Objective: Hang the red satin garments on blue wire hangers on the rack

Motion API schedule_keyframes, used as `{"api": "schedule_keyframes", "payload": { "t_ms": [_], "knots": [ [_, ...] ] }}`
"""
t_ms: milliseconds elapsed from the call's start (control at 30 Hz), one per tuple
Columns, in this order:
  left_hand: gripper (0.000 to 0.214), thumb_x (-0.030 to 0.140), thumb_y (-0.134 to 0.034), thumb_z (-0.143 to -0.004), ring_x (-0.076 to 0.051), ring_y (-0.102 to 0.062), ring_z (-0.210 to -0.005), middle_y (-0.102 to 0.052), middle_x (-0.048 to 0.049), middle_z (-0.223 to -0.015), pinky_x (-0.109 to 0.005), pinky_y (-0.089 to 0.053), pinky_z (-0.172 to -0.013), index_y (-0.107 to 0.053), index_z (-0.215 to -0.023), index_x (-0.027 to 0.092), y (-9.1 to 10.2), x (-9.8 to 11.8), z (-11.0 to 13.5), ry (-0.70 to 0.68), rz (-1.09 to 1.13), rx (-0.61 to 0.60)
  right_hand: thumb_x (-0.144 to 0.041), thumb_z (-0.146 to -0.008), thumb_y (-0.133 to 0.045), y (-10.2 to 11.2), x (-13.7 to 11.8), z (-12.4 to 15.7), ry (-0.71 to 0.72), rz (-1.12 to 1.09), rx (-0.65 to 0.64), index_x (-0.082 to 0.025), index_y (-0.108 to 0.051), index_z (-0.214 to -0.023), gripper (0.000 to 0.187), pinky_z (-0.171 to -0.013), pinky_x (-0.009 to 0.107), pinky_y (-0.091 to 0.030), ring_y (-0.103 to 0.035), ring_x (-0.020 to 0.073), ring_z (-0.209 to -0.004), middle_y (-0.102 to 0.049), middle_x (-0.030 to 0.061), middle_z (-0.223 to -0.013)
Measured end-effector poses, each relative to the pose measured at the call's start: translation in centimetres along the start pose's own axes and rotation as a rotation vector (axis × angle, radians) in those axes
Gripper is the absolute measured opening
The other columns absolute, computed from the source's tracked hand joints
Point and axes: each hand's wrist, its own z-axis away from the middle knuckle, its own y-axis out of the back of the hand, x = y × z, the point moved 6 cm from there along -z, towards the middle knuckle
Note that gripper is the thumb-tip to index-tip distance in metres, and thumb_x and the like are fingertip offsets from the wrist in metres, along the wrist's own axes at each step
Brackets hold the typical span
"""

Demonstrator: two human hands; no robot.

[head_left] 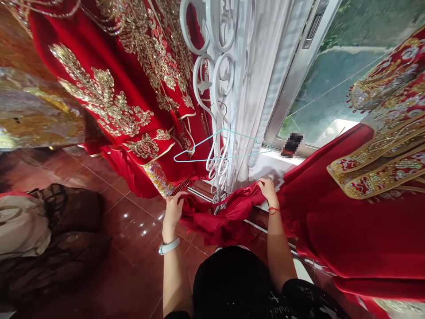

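Observation:
My left hand (173,214), with a white wristband (168,246), grips one end of a red satin garment (219,220). My right hand (268,192), with a thin red string bracelet (273,211), pinches its other edge. The cloth sags in folds between my hands, in front of my black top (232,283). A pale blue wire hanger (215,150) hangs on a white ornate metal rack (215,88) just beyond the cloth, apart from both hands.
Red gowns with gold embroidery hang on both sides: one (116,97) at the upper left, one (358,221) at the right. Polished red floor tiles (133,230) lie below. A dark patterned bag (66,235) sits at the lower left. A window (332,88) stands at the upper right.

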Motion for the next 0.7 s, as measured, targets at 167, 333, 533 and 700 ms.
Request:
{"api": "schedule_keyframes", "payload": {
  "t_ms": [167, 333, 533, 700],
  "knots": [
    [0.048, 0.008, -0.037, -0.089, -0.027, -0.059, -0.104, -0.067, -0.0103, -0.095, -0.048, -0.05, -0.107, -0.074, -0.116, 0.019, -1.6, -1.2, 0.5, 0.056, -0.145, -0.129, -0.037, -0.078, -0.058, 0.6, 1.3, 0.1, -0.16, -0.188, 0.006, -0.028, -0.045, -0.052, 0.031, -0.085, 0.042, -0.061, -0.069, 0.0279, -0.083, -0.062, 0.0059, -0.058],
    [0.053, 0.006, -0.033, -0.092, -0.022, -0.061, -0.101, -0.052, -0.0105, -0.108, -0.04, -0.055, -0.1, -0.071, -0.126, 0.021, -2.4, -3.3, 1.2, 0.015, -0.248, -0.253, -0.048, -0.075, -0.066, 1.3, 1.1, 0.4, -0.182, -0.432, -0.043, -0.026, -0.057, -0.063, 0.027, -0.079, 0.041, -0.065, -0.071, 0.0232, -0.076, -0.074, 0.0089, -0.077],
    [0.047, 0.014, -0.043, -0.093, -0.023, -0.064, -0.106, -0.049, -0.0099, -0.117, -0.041, -0.056, -0.102, -0.068, -0.131, 0.023, -1.6, -4.2, 2.0, -0.015, -0.288, -0.332, -0.047, -0.063, -0.08, 3.3, -0.7, 0.4, -0.041, -0.569, 0.111, -0.024, -0.074, -0.073, 0.026, -0.099, 0.043, -0.059, -0.073, 0.0274, -0.109, -0.082, 0.008, -0.099],
    [0.045, 0.017, -0.043, -0.093, -0.024, -0.068, -0.101, -0.054, -0.0086, -0.114, -0.042, -0.057, -0.098, -0.068, -0.13, 0.026, -2.1, -3.5, 2.4, -0.004, -0.26, -0.337, -0.045, -0.06, -0.088, 4.3, -3.5, 0.5, 0.076, -0.546, 0.247, -0.024, -0.084, -0.085, 0.033, -0.109, 0.05, -0.054, -0.069, 0.0347, -0.125, -0.084, 0.0086, -0.105]
  ]
}}
